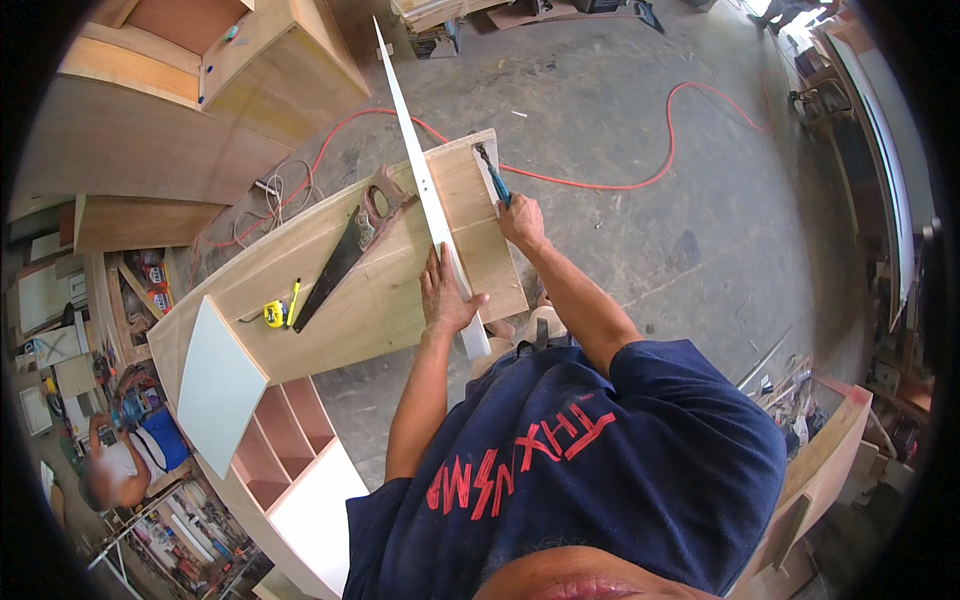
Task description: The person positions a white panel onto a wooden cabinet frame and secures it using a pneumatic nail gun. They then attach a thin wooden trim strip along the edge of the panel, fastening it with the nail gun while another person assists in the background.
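Note:
A long white board strip point(412, 150) lies across the plywood worktop point(380, 300), its far end reaching past the edge over the floor. My left hand point(447, 297) grips the strip near its close end, fingers along its left side and thumb across to the right. My right hand point(521, 222) is closed around blue-handled pliers point(499, 186), whose dark metal head rests at the worktop's far right corner. Left of the strip lies a handsaw point(345, 250) with a worn brown handle. Farther left are a yellow tape measure point(275, 314) and a yellow pen or marker point(295, 302).
A white panel point(215, 385) lies at the left, beside an open compartmented cabinet point(288, 432). A large wooden cabinet point(270, 85) stands at upper left. An orange hose or cord point(655, 180) winds over the concrete floor. Another person point(125, 465) is at far left.

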A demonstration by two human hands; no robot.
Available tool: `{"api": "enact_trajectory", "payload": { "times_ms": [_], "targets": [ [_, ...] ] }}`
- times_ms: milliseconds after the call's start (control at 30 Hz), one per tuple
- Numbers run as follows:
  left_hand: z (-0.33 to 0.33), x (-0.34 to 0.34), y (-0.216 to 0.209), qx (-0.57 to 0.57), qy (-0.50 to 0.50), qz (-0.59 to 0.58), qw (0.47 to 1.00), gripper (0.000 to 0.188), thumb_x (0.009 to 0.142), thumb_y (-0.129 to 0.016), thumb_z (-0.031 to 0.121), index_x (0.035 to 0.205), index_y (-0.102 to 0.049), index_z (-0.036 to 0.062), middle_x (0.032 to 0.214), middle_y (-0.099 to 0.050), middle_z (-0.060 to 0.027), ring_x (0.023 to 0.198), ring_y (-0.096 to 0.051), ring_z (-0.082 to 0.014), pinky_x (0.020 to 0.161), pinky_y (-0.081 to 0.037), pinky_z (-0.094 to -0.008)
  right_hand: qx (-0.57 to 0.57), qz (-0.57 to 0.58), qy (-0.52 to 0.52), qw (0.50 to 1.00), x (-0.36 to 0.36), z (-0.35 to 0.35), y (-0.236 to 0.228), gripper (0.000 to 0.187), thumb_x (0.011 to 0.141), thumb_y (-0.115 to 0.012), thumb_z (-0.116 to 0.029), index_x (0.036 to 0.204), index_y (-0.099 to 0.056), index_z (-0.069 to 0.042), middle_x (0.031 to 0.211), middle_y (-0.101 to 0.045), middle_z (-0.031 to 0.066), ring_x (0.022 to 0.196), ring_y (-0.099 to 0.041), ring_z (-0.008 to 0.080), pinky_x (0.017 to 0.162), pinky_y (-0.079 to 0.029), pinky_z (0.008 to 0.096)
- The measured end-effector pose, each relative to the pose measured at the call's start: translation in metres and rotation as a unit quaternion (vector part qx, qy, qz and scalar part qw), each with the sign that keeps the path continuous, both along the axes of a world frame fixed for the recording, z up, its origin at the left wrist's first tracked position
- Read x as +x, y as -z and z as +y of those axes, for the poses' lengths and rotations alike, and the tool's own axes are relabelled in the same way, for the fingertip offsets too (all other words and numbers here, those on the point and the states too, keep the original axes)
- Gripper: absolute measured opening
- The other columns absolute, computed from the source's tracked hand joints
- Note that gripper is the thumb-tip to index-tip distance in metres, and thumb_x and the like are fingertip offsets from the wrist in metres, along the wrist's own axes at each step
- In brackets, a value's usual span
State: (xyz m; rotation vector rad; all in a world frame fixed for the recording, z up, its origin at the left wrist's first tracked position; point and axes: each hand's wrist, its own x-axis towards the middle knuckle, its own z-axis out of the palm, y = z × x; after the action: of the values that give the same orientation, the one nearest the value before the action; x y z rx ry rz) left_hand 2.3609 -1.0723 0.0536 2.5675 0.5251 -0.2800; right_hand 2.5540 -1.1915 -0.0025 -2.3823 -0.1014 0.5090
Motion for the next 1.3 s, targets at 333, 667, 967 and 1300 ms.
{"api": "enact_trajectory", "payload": {
  "times_ms": [333, 667, 967, 1300],
  "targets": [
    [0.000, 0.001, 0.002, -0.011, 0.002, 0.004, 1.000, 0.133, 0.067, -0.090, 0.038, 0.160, 0.001, 0.0053, 0.163, -0.011, -0.0275, 0.151, -0.015, -0.0404, 0.122, -0.018, -0.0480, 0.038, -0.060, -0.020, 0.997, 0.005, -0.001, 0.011, 0.037, 0.098, -0.057, -0.033, 0.109, -0.066, 0.002, 0.095, -0.066, 0.0366, 0.096, -0.065, 0.0509, 0.084, -0.052, 0.0563],
    [-0.001, -0.002, 0.008, 0.028, 0.005, -0.019, 0.999, 0.133, 0.065, -0.091, 0.039, 0.160, -0.004, 0.0049, 0.161, -0.016, -0.0274, 0.147, -0.023, -0.0400, 0.120, -0.023, -0.0481, -0.015, 0.007, -0.125, 0.992, 0.042, -0.013, -0.040, 0.045, 0.099, -0.053, -0.033, 0.092, -0.065, 0.010, 0.089, -0.066, 0.0357, 0.091, -0.067, 0.0504, 0.077, -0.051, 0.0554],
    [0.001, -0.002, 0.010, 0.008, 0.019, -0.039, 0.999, 0.132, 0.067, -0.089, 0.039, 0.159, -0.001, 0.0036, 0.161, -0.017, -0.0295, 0.149, -0.020, -0.0419, 0.121, -0.019, -0.0489, -0.164, -0.077, -0.299, 0.937, 0.104, -0.042, -0.060, 0.039, 0.099, -0.054, -0.034, 0.092, -0.071, 0.000, 0.091, -0.072, 0.0232, 0.089, -0.071, 0.0404, 0.076, -0.055, 0.0503],
    [0.001, 0.000, 0.005, 0.011, -0.004, 0.001, 1.000, 0.134, 0.067, -0.090, 0.037, 0.160, 0.001, 0.0049, 0.162, -0.015, -0.0276, 0.150, -0.018, -0.0388, 0.122, -0.019, -0.0469, -0.195, -0.115, -0.384, 0.895, 0.112, -0.045, -0.059, 0.037, 0.102, -0.050, -0.029, 0.092, -0.069, 0.001, 0.088, -0.072, 0.0252, 0.082, -0.072, 0.0364, 0.068, -0.056, 0.0464]
  ]
}}
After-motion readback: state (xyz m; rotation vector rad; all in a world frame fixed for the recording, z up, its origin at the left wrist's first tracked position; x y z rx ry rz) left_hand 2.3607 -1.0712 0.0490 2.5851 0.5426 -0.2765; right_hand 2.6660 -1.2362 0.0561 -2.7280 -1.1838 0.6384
